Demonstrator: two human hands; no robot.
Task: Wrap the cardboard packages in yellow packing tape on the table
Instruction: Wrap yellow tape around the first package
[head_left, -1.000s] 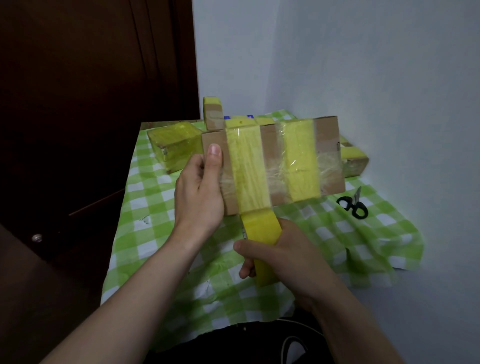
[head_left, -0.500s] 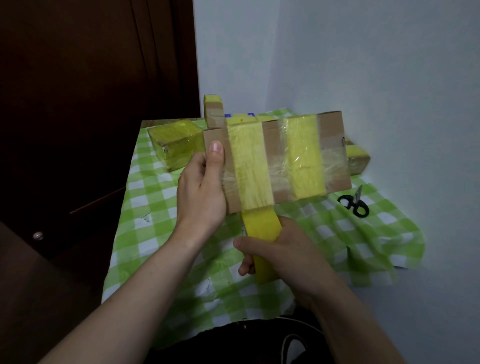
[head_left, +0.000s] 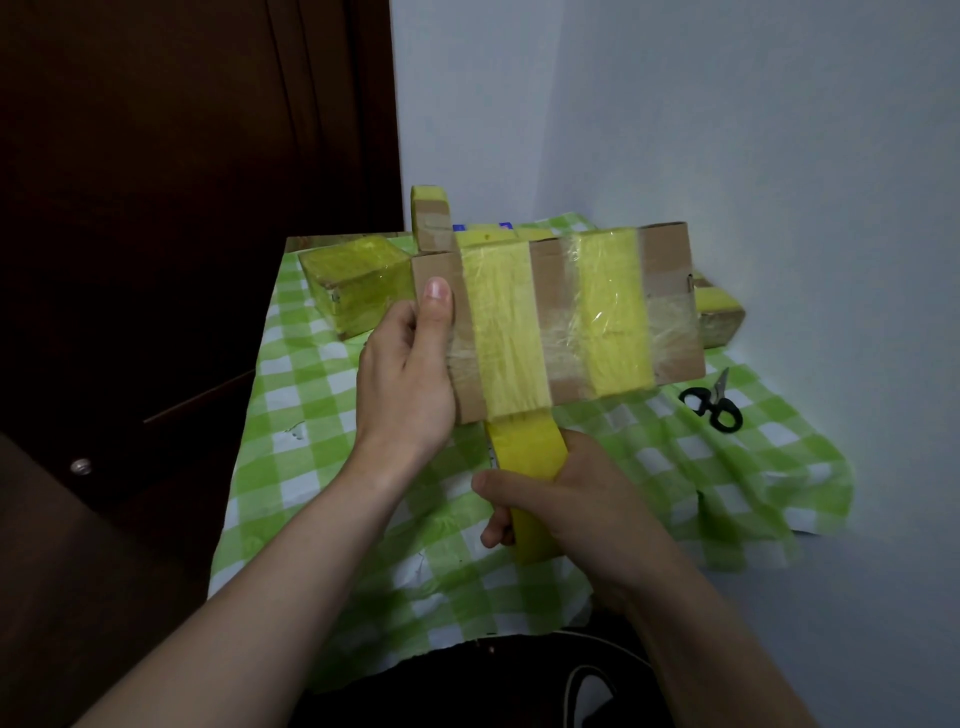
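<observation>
While the left hand (head_left: 405, 374) holds a long cardboard package (head_left: 558, 322) in the air above the table (head_left: 311, 426), the right hand (head_left: 582, 514) grips a roll of yellow packing tape (head_left: 527, 452) just below the package's near edge. The left thumb lies flat on the front face at the package's left end. The other fingers curl round behind it, out of sight. The right fingers and thumb are wrapped round the roll.

A strip of tape runs from the roll straight up into the left of two yellow bands that cross the package. Bare cardboard shows between and beside the bands.

The step in hand looks like winding that left band. To do it well, the tape probably needs pulling taut and square to the long edge, so each turn lands on the last without creasing, with the left grip clear of the sticky path.

On the green checked cloth, a fully yellow box (head_left: 358, 283) lies far left, another package (head_left: 719, 319) far right, and black scissors (head_left: 711, 402) to the right.
</observation>
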